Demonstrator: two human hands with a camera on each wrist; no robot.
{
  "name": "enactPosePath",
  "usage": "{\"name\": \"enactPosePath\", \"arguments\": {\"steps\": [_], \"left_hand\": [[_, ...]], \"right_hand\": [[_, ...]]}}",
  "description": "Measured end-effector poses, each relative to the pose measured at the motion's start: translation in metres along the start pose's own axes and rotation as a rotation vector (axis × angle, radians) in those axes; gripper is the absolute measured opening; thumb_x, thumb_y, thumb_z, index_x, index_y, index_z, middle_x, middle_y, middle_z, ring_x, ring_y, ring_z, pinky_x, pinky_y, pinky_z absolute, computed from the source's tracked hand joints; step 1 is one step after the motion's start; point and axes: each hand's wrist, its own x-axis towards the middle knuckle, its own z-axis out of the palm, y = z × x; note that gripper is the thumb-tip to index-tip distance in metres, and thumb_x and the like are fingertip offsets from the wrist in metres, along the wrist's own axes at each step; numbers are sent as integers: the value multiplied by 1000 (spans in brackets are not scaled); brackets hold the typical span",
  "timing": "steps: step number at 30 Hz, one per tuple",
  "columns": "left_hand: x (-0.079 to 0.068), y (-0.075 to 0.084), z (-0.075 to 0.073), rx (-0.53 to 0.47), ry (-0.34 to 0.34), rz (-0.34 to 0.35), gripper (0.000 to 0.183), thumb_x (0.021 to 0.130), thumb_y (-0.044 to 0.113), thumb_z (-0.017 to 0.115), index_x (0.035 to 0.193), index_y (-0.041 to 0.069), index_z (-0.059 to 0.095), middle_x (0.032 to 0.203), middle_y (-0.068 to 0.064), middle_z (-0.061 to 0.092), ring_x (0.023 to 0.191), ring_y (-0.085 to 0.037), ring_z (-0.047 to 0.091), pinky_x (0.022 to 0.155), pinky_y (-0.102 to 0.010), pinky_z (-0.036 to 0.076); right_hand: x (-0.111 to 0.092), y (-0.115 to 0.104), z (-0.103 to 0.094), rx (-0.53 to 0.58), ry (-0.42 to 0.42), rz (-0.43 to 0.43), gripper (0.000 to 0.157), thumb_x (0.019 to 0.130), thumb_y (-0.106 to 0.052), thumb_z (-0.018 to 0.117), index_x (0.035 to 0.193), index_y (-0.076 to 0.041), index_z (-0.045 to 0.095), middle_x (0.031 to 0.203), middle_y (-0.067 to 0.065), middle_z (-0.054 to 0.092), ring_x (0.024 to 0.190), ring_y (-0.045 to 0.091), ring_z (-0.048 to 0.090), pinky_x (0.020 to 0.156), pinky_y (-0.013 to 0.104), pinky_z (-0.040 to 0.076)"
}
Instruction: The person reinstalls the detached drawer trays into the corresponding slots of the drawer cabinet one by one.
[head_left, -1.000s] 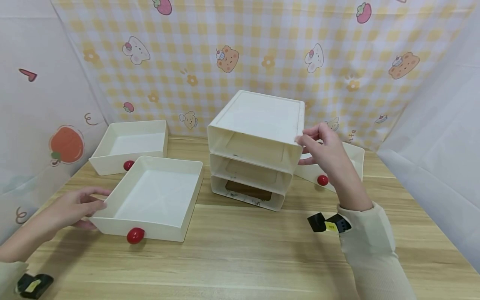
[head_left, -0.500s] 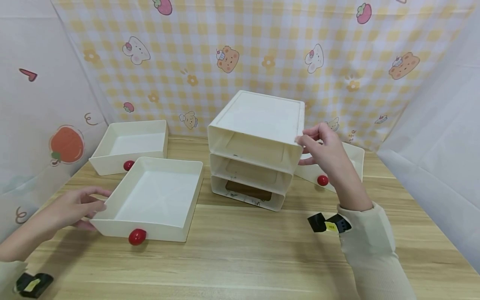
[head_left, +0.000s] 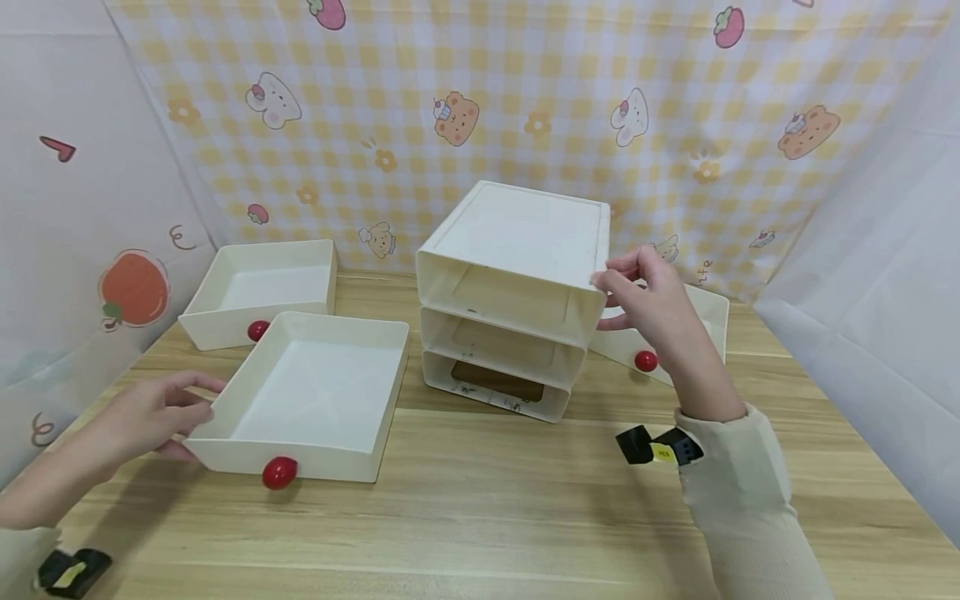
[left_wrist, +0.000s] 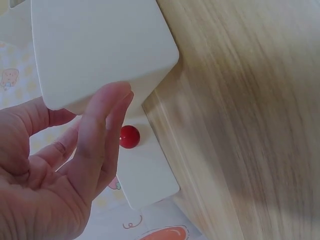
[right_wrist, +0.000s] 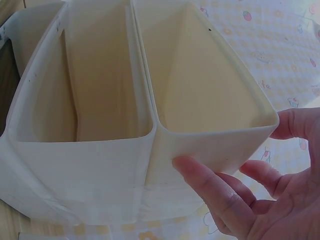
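Note:
A white drawer (head_left: 315,392) with a red round knob (head_left: 280,472) lies left of centre in the head view, tilted slightly off the table at its front. My left hand (head_left: 153,417) grips its left side near the front corner; in the left wrist view thumb and fingers (left_wrist: 95,135) lie on either side of the drawer wall. A white three-tier drawer cabinet (head_left: 528,229) stands in the middle, its slots open to the front. My right hand (head_left: 648,300) holds its upper right front corner, thumb on top, fingers (right_wrist: 212,185) against the side.
A second drawer (head_left: 225,325) with a red knob sits behind the held one at the back left. A third drawer (head_left: 705,312) stands right of the cabinet, partly hidden by my right arm. A patterned curtain (head_left: 540,75) hangs behind the wooden table (head_left: 480,517).
My left hand and the held drawer have shifted slightly to the right. The right hand and the cabinet have stayed in place.

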Motion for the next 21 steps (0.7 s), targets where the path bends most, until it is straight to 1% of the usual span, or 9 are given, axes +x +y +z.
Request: {"name": "enactPosePath", "arguments": {"steps": [8, 16, 21], "left_hand": [[-1, 1, 1, 2, 19, 17, 38, 91, 3, 50, 125, -12, 41, 100, -27, 62, 74, -18, 63, 56, -33, 57], [-6, 6, 3, -11, 24, 33, 35, 92, 2, 50, 123, -12, 43, 98, -22, 63, 72, -14, 62, 56, -33, 57], [-9, 8, 3, 5, 33, 40, 35, 92, 2, 51, 123, -12, 44, 100, -26, 62, 73, -15, 62, 55, -32, 57]], "right_hand": [[0, 1, 0, 0, 2, 11, 19, 92, -23, 51, 100, -7, 43, 98, 7, 42, 87, 26, 56, 66, 32, 58], [0, 1, 0, 3, -2, 2, 19, 92, -23, 51, 100, -7, 43, 99, 7, 42, 89, 26, 53, 66, 33, 58], [0, 1, 0, 0, 3, 5, 20, 92, -23, 51, 101, -7, 44, 99, 6, 42, 88, 25, 54, 66, 32, 58]]}}
